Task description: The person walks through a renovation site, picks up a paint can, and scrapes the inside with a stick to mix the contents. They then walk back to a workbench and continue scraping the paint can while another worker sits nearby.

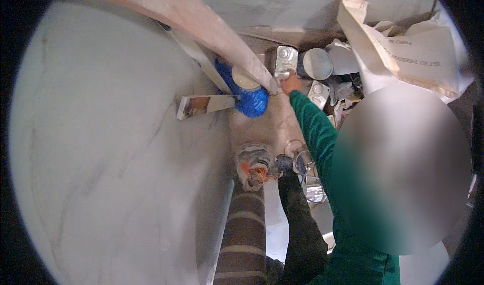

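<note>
Neither my left hand nor my right hand shows. Another person in a green sleeve (315, 121) leans in from the right. That person's hand (290, 83) reaches to the lower edge of a silvery rectangular tin (286, 58), by the end of a long pale beam (201, 20); what its fingers grip is too small to tell. Left of the hand, a round lidded pail (245, 77) sits against a bright blue plastic bag (253, 103). A second tin (318, 92) lies just below the tin, partly behind the sleeve.
A board (209, 105) juts left from the blue bag. White sacks (403, 53) and a round tub (317, 64) crowd the upper right. Below lie a clear bag with orange contents (254, 166) and a brown banded cylindrical shape (241, 234). A pale marbled surface (111, 149) fills the left.
</note>
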`<state>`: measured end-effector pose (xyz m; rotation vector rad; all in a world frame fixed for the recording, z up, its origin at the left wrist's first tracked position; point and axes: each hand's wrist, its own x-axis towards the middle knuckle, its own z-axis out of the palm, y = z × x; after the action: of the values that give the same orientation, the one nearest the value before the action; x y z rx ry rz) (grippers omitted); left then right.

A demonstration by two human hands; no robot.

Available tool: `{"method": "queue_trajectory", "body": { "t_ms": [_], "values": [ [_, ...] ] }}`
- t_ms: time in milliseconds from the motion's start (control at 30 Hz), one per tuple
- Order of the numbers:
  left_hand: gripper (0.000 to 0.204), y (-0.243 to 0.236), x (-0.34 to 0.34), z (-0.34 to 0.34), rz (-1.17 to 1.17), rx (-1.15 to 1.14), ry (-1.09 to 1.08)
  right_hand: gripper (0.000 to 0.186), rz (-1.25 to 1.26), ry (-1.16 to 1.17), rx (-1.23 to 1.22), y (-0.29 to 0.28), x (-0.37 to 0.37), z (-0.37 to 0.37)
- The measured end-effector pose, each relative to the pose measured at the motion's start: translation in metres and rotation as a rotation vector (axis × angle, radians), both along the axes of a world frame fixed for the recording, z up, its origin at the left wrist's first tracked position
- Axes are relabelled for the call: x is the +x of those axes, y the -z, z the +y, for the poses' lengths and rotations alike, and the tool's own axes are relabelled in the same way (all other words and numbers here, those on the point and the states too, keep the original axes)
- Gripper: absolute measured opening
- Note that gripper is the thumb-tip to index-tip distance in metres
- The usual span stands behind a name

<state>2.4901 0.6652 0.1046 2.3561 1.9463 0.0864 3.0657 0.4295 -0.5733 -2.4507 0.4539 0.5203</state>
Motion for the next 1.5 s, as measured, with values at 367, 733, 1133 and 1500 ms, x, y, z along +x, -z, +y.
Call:
{"method": "queue_trajectory", "body": {
  "t_ms": [367,733,1133,1500],
  "values": [
    [0.040,-0.007,0.025,-0.007,0.008,0.096,-0.023,0.054,0.197,-0.244,-0.121,0.010,0.041,-0.019],
    [0.037,-0.018,-0.014,0.008,-0.071,-0.130,-0.136,0.041,-0.618,0.052,-0.037,-0.058,-0.031,-0.044],
    [0.035,-0.010,0.020,0.001,-0.083,-0.059,0.022,0.019,-0.780,0.148,0.192,-0.273,-0.193,-0.061],
    [0.018,-0.011,0.003,0.007,-0.365,-0.221,0.139,0.033,-0.819,0.270,0.536,-0.477,-0.307,-0.050]
  ]
}}
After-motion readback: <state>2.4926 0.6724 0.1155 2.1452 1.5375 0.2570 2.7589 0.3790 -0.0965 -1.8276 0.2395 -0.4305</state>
